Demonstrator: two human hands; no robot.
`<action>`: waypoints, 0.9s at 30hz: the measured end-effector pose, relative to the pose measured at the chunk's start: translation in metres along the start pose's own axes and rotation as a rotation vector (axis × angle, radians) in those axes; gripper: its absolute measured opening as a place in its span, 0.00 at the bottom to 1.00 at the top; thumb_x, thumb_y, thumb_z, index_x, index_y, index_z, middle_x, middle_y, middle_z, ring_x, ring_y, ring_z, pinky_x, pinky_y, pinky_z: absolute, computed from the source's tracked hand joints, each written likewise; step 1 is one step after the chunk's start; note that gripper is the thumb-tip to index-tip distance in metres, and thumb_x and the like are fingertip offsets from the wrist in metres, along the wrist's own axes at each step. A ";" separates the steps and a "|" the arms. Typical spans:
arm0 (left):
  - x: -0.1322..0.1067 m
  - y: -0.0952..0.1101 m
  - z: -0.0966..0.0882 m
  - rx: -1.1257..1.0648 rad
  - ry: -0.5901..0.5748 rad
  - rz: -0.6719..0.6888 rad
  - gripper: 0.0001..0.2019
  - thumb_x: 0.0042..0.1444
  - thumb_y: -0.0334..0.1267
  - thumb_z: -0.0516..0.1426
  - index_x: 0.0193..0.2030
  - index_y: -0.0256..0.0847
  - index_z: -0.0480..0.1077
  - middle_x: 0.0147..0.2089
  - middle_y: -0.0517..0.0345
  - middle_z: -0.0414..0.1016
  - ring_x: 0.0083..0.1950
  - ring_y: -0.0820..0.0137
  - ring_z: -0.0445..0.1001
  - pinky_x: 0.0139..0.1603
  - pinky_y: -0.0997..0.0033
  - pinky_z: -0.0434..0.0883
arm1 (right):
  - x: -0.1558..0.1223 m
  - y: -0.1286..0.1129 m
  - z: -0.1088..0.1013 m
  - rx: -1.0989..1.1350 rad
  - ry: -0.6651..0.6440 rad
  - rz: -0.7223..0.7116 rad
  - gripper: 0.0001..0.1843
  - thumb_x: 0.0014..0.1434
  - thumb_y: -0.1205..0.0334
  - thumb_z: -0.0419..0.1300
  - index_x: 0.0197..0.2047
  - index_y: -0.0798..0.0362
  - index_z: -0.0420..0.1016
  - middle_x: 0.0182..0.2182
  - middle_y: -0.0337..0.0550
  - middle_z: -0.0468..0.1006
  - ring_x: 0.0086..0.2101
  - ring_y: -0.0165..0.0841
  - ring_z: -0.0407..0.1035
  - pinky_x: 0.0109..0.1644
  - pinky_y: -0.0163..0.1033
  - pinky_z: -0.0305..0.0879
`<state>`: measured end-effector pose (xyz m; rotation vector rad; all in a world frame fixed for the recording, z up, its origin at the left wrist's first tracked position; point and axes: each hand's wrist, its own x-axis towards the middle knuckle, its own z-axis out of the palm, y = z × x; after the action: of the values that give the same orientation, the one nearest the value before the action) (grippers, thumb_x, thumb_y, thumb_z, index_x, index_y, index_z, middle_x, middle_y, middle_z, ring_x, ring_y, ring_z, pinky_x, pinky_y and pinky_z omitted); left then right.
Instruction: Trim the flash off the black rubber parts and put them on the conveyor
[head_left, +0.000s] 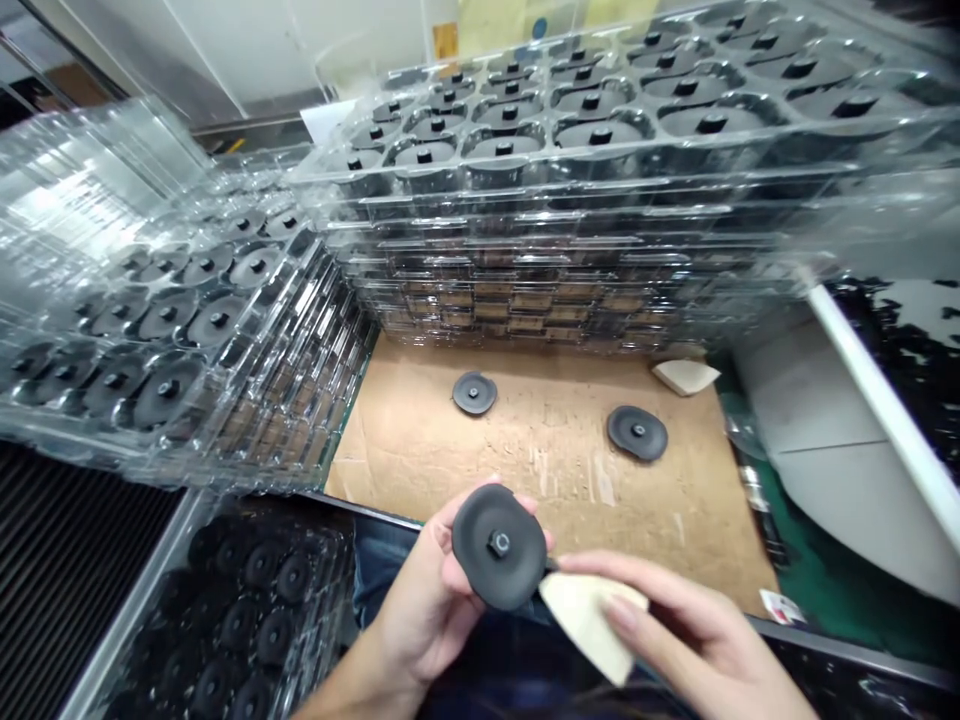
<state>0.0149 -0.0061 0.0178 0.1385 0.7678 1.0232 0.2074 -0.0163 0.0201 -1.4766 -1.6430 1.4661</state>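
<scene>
Head view: two black discs (474,393) lie on cardboard (540,470) before clear tray stacks (517,200); left hand (424,600) grips a third disc (499,547), right hand (675,620) pinches a cream pad (589,625).

Matt black rubbery disc (499,547), glossy clear plastic trays (525,205), rough brown cardboard (540,440).

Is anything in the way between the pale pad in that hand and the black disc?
No, nothing visible stands between them. The pale cloth pad in the right hand reaches the edge of the black disc, which the left hand holds.
</scene>
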 end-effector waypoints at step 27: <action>-0.006 -0.008 -0.003 0.003 0.026 -0.053 0.29 0.25 0.38 0.70 0.41 0.41 0.75 0.38 0.55 0.78 0.41 0.66 0.74 0.45 0.71 0.68 | 0.012 -0.050 0.010 -0.605 0.231 -0.557 0.15 0.61 0.67 0.47 0.50 0.51 0.68 0.34 0.43 0.76 0.32 0.35 0.68 0.34 0.39 0.63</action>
<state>0.0170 -0.0164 0.0151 0.1074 0.7934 0.9755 0.1751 -0.0011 0.0589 -1.2384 -2.2140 0.4998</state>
